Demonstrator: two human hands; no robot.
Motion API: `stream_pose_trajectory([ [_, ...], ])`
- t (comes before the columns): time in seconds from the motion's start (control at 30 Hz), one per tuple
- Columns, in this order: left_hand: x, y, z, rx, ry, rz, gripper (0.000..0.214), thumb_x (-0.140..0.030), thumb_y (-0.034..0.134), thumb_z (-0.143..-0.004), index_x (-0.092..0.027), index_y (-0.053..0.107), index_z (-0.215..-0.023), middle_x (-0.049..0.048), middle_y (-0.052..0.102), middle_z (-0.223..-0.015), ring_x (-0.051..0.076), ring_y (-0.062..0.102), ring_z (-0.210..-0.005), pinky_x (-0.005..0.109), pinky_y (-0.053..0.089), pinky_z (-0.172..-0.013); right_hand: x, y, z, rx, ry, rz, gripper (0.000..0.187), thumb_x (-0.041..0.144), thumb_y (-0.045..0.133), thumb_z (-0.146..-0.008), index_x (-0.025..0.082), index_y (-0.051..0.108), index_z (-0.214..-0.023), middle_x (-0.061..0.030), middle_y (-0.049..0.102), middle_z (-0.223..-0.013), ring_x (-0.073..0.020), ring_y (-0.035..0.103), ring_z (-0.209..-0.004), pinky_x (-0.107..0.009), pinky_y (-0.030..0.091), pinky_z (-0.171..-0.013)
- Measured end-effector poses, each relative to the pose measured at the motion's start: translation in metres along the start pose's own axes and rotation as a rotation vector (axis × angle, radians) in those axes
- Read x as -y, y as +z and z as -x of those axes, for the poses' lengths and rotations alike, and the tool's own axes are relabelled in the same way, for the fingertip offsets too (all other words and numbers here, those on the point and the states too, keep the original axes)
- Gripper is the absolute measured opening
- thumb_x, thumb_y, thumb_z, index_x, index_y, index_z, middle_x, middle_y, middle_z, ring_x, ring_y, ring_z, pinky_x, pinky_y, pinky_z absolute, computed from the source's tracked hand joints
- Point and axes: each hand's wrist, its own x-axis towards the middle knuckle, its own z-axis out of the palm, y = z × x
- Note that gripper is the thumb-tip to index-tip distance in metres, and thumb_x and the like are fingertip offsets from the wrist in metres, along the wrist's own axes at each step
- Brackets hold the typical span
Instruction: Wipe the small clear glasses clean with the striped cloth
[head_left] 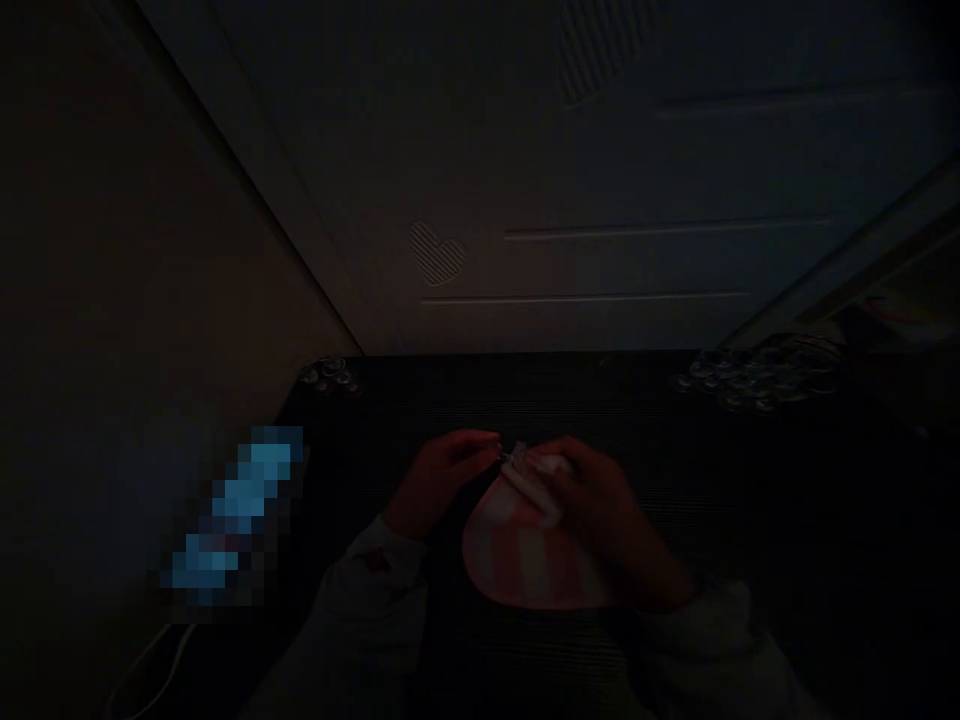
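Note:
The scene is very dark. A small pink-and-white striped pouch lies on a dark surface in front of me. My right hand grips its upper edge from the right. My left hand pinches a small pale tab, maybe a zipper pull, at the pouch's top left corner. Both wrists wear light sleeves. Whether the pouch is open is too dim to tell.
Clusters of small shiny round objects sit at the back left and back right of the dark surface. A pale panelled door with heart shapes rises behind. A blurred blue patch and a white cable lie at left.

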Motion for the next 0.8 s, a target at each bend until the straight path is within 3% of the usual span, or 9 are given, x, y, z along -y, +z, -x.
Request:
stream_pose_trajectory([
  [0.33,-0.004,0.003,0.003,0.032,0.043,0.101,0.031,-0.024,0.077,-0.065,-0.021,0.075,-0.095,0.0028,0.078,-0.098,0.024,0.069,-0.099,0.040,0.051,-0.094,0.010,-0.003,0.000,-0.005,0.113,-0.123,0.016,0.035,0.067,-0.074,0.021,0.072,-0.079,-0.0050,0.074,-0.081,-0.0219,0.066,-0.078,-0.032,0.048,-0.067],
  [0.47,-0.006,0.005,0.005,0.025,0.063,0.129,0.030,-0.021,0.078,-0.063,-0.021,0.075,-0.093,0.0021,0.078,-0.094,0.022,0.070,-0.095,0.040,0.052,-0.092,0.012,-0.006,0.002,0.086,0.238,-0.420,0.021,0.037,0.075,-0.073,0.018,0.075,-0.081,-0.0043,0.075,-0.082,-0.0186,0.066,-0.075,-0.029,0.048,-0.068],
  [0.57,-0.005,0.006,0.006,-0.004,0.085,0.145,0.031,-0.022,0.079,-0.062,-0.022,0.074,-0.093,0.0018,0.078,-0.092,0.022,0.071,-0.093,0.039,0.054,-0.089,0.012,-0.006,0.002,0.111,0.237,-0.571,0.029,0.045,0.076,-0.072,0.018,0.075,-0.082,-0.0037,0.075,-0.081,-0.0183,0.066,-0.073,-0.030,0.050,-0.069],
  [0.67,-0.004,0.009,0.007,-0.054,0.118,0.147,0.030,-0.024,0.078,-0.064,-0.022,0.073,-0.093,0.0019,0.078,-0.091,0.022,0.072,-0.092,0.039,0.055,-0.087,0.014,-0.002,0.003,0.058,0.189,-0.625,0.033,0.052,0.072,-0.076,0.021,0.076,-0.084,-0.0032,0.076,-0.088,-0.0204,0.068,-0.083,-0.030,0.052,-0.076],
  [0.8,-0.004,0.014,0.010,-0.118,0.193,0.108,0.027,-0.024,0.076,-0.069,-0.019,0.071,-0.095,0.0041,0.078,-0.095,0.022,0.072,-0.093,0.040,0.056,-0.086,0.018,0.009,0.008,-0.024,0.165,-0.660,0.036,0.052,0.066,-0.082,0.024,0.074,-0.103,-0.0031,0.075,-0.111,-0.0236,0.066,-0.105,-0.034,0.051,-0.090],
])
